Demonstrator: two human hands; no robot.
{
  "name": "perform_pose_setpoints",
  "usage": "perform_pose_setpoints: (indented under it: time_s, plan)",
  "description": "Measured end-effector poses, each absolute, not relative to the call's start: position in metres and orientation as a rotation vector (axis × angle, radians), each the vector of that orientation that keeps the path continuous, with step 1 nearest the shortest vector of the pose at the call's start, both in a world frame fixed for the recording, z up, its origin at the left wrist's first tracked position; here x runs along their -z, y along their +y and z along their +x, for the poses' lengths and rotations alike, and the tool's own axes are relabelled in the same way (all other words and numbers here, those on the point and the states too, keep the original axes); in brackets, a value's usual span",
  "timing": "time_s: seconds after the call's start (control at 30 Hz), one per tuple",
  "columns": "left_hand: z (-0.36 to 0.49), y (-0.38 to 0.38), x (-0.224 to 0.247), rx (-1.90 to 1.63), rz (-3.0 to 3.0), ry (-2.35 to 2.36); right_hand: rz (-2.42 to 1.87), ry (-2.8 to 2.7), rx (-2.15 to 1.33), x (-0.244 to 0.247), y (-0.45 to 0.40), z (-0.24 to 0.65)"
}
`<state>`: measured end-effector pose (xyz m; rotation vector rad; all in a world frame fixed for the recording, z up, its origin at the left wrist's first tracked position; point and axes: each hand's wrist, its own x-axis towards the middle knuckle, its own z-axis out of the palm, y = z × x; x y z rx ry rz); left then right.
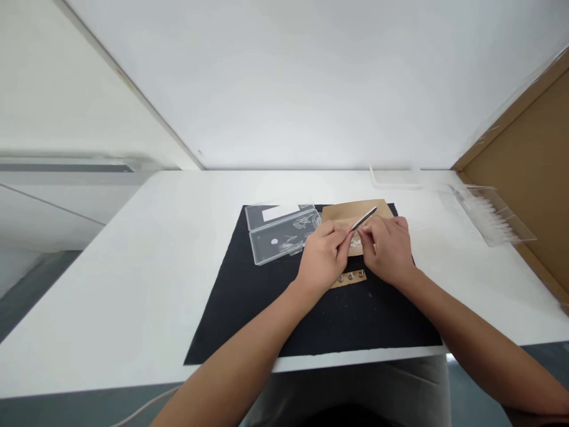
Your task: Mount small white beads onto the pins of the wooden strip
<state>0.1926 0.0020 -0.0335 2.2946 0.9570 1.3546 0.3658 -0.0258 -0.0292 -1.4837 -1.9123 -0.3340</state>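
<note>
A thin black-and-white stick-like tool (365, 217) points up and to the right from the fingertips of my left hand (323, 254), which is closed around its lower end. My right hand (387, 244) is pinched close beside it, its fingertips almost touching the left ones; what they hold is too small to make out. Under both hands lies a brown paper sheet (342, 211) with small whitish bits (355, 240) on it. Nearer me, a narrow tan strip (351, 279) carries several small metal pieces, partly covered by my left hand.
An open clear plastic case (267, 242) with small clear pieces lies left of my hands on the black mat (249, 308). Clear packets (486, 219) sit at the right by a cardboard box (528, 148). A clear tray (395, 178) stands at the back.
</note>
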Motion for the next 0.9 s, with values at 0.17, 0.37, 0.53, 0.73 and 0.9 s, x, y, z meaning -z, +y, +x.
perform_pose_setpoints:
  time_s: [0.17, 0.37, 0.53, 0.73, 0.9]
  plan:
    - [0.1936, 0.002, 0.0343, -1.399, 2.331, 0.951, -1.532, -1.813, 0.387, 0.0277, -0.0253, 0.3675]
    - [0.1941, 0.0014, 0.0322, -1.407, 2.327, 0.948, -1.539, -1.819, 0.342, 0.0261, -0.0248, 0.37]
    - [0.1941, 0.0009, 0.0318, -1.404, 2.339, 0.956, -1.495, -1.921, 0.272, 0.0274, -0.0249, 0.3679]
    - [0.1945, 0.0005, 0.0322, -1.413, 2.351, 0.963, -1.504, -1.836, 0.312, 0.0308, -0.0253, 0.3642]
    - [0.1929, 0.0016, 0.0335, -1.38, 2.358, 0.975, -1.522, -1.791, 0.327, 0.0296, -0.0253, 0.3632]
